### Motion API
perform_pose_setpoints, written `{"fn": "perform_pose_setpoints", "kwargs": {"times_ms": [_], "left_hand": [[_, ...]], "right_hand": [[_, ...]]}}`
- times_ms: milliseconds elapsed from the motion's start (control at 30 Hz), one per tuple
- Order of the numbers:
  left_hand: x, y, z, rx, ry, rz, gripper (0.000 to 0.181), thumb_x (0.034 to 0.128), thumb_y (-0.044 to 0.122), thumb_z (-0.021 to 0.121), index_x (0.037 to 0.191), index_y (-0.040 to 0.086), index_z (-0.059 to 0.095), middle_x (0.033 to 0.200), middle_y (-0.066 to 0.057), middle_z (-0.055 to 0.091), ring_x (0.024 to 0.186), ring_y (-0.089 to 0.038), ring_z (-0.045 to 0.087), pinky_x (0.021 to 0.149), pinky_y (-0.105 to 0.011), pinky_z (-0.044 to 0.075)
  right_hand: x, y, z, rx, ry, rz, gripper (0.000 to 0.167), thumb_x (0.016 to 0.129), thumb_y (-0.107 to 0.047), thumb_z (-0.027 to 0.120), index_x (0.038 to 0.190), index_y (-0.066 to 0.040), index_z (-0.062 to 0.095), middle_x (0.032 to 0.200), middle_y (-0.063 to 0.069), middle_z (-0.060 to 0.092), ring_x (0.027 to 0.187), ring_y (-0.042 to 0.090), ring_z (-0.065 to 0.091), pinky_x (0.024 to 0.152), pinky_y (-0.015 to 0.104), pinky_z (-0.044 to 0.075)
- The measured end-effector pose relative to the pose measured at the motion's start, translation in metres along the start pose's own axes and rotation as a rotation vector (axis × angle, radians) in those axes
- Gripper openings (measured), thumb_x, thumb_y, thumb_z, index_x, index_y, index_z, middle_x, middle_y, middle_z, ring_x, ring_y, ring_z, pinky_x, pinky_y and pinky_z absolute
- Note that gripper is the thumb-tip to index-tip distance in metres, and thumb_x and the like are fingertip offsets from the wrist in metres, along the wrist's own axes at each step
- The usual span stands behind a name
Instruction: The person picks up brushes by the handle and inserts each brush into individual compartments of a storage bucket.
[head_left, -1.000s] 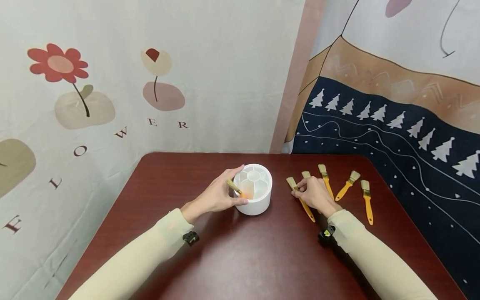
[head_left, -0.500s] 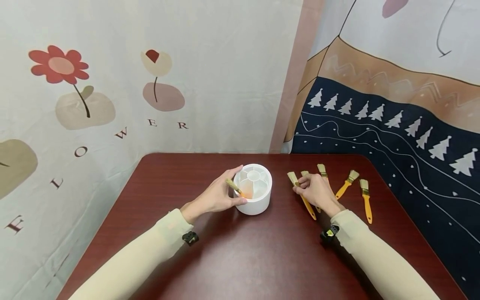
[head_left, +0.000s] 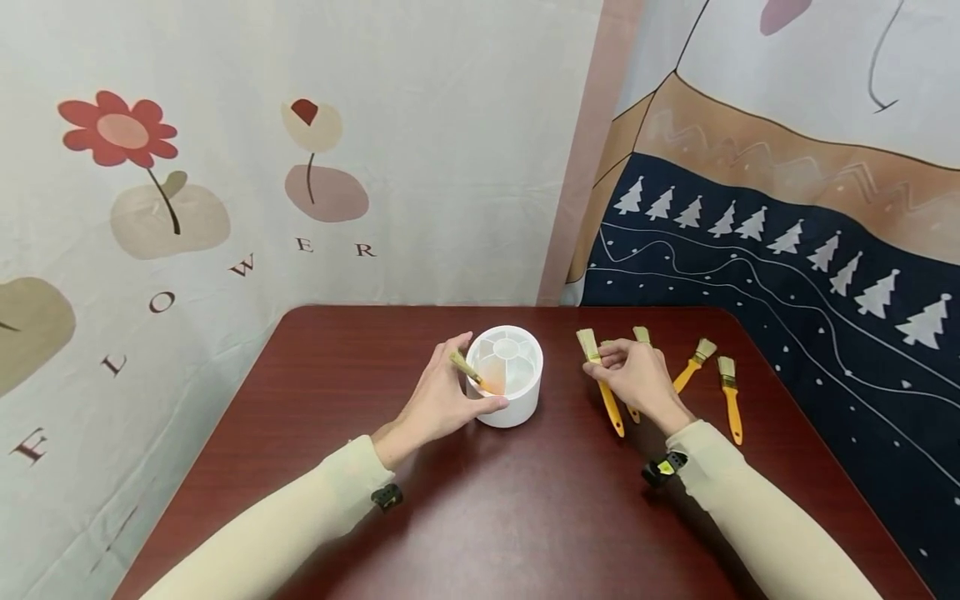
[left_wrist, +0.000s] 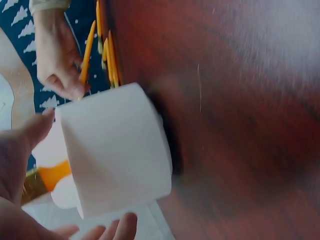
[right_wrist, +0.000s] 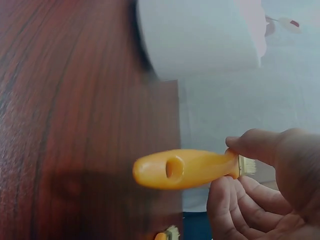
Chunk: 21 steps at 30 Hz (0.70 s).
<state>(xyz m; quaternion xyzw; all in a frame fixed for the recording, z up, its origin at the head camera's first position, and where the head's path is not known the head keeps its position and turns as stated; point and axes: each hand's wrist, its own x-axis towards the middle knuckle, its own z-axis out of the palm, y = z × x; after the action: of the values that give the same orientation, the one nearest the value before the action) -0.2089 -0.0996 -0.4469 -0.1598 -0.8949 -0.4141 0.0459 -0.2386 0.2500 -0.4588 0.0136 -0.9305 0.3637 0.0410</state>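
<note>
A white round container [head_left: 517, 408] with divided compartments stands on the table; one brush [head_left: 467, 367] leans in it, bristles up and out over the left rim. My left hand [head_left: 438, 402] is spread around the container's left side, thumb near the front; in the left wrist view the fingers [left_wrist: 127, 227] stand loosely about the white wall [left_wrist: 117, 150]. My right hand [head_left: 637, 382] pinches a yellow-handled brush [head_left: 611, 408] near its metal band. In the right wrist view that brush's handle [right_wrist: 195, 169] is off the table, between thumb and fingers.
Several more brushes lie on the dark red table [head_left: 480, 517] around and to the right of my right hand, among them a slanted one [head_left: 695, 364] and the rightmost one [head_left: 731, 400]. Printed cloths [head_left: 450, 150] hang behind the table.
My right hand has lifted the leftmost brush, which now stands more upright in its pinch. My left hand has loosened around the container, its fingertips shifting slightly left.
</note>
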Motion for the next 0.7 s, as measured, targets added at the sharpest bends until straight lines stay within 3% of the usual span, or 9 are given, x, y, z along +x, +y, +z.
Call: {"fn": "perform_pose_setpoints", "kwargs": {"times_ms": [233,433,700], "left_hand": [[-0.004,0.006,0.012,-0.017,0.058,-0.065,0.104,0.08,0.042,0.107,0.162,0.002,0.058,0.177,-0.013,0.05,0.16,-0.037,0.054,0.129,-0.057,0.051],[-0.003,0.006,0.014,0.0,0.057,-0.089,0.103,0.0809,0.045,0.106,0.164,0.012,0.056,0.166,-0.009,0.058,0.15,-0.032,0.062,0.12,-0.055,0.056],[-0.003,0.003,0.009,0.031,0.031,-0.042,0.1,0.0835,0.041,0.105,0.164,0.007,0.056,0.166,-0.014,0.061,0.146,-0.038,0.065,0.12,-0.057,0.056]], "right_hand": [[-0.004,-0.007,-0.004,0.051,0.033,-0.01,0.046,0.1,-0.038,0.095,0.128,-0.004,0.081,0.116,0.017,0.086,0.102,0.029,0.082,0.081,0.027,0.066],[-0.008,-0.014,-0.006,0.067,0.068,-0.056,0.045,0.099,-0.039,0.097,0.123,-0.005,0.08,0.112,0.017,0.086,0.1,0.029,0.081,0.079,0.021,0.062],[-0.015,-0.029,-0.008,0.103,0.081,-0.1,0.046,0.099,-0.042,0.097,0.125,-0.008,0.081,0.115,0.015,0.087,0.103,0.03,0.081,0.081,0.018,0.061]]}}
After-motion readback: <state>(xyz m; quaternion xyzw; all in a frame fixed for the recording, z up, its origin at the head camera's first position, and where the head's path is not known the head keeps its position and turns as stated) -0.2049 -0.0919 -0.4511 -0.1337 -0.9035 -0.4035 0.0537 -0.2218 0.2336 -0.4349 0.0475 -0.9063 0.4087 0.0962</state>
